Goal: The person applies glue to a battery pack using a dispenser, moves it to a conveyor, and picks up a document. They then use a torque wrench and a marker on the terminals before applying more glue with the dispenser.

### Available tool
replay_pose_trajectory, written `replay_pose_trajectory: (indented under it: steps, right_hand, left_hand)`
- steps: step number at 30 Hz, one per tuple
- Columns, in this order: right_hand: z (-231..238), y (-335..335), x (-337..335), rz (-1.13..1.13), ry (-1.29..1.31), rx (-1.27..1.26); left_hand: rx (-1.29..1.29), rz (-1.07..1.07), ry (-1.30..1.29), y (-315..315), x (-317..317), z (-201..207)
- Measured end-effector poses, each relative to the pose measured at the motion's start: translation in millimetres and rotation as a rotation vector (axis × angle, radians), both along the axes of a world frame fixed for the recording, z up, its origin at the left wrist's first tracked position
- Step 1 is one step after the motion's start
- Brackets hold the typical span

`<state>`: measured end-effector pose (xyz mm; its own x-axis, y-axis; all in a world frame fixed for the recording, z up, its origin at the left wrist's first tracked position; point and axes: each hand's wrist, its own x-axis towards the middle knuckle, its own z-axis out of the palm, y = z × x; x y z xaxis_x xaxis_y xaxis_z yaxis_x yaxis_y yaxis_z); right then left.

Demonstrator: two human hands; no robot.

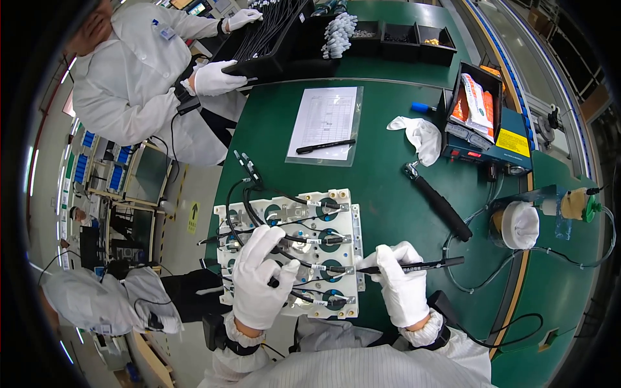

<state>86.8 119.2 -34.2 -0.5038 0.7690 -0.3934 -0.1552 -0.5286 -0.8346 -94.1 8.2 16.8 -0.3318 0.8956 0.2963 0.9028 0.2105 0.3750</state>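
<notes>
A white block-like assembly (354, 246) with round dark-and-silver parts and several black cables (304, 240) lies on the green bench in front of me. My left hand (262, 278), in a white glove, is over its near left part, fingers curled round a small black cylindrical piece (273, 282); its kind is unclear. In my gloved right hand (400, 284) is a black marker pen (433, 265), pinched between thumb and fingers. The pen lies nearly level, its left end close to the assembly's right edge. Loose cable ends (249, 167) stick out beyond the assembly's far left.
A paper sheet (320, 119) in a clear sleeve bears another black pen (325, 147). To the right are a black-handled driver (440, 204), a crumpled white cloth (420, 137), a blue box (504, 167) and a white-lined cup (519, 225). Far left, a co-worker holds a black cable bin (275, 58).
</notes>
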Motion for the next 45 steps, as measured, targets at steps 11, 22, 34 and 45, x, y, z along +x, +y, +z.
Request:
replay_pose_trajectory:
  steps: [11, 22, 34, 45]
  right_hand:
    - [0, -6, -6, -0.045, 0.028, 0.145]
    - [-5, -6, 7, -0.063, 0.095, -0.064]
    - [3, -30, 23, 0.071, 0.028, 0.059]
    - [-1, -33, 21, 0.077, 0.09, 0.203]
  left_hand:
    - [-0.004, 0.001, 0.022, -3, -1, -2]
    - [0.007, -0.022, 0.039, -2, -1, -4]
    - [0.016, -0.029, 0.064, -2, -3, -4]
    - [0.029, -0.026, 0.029, -2, -2, -4]
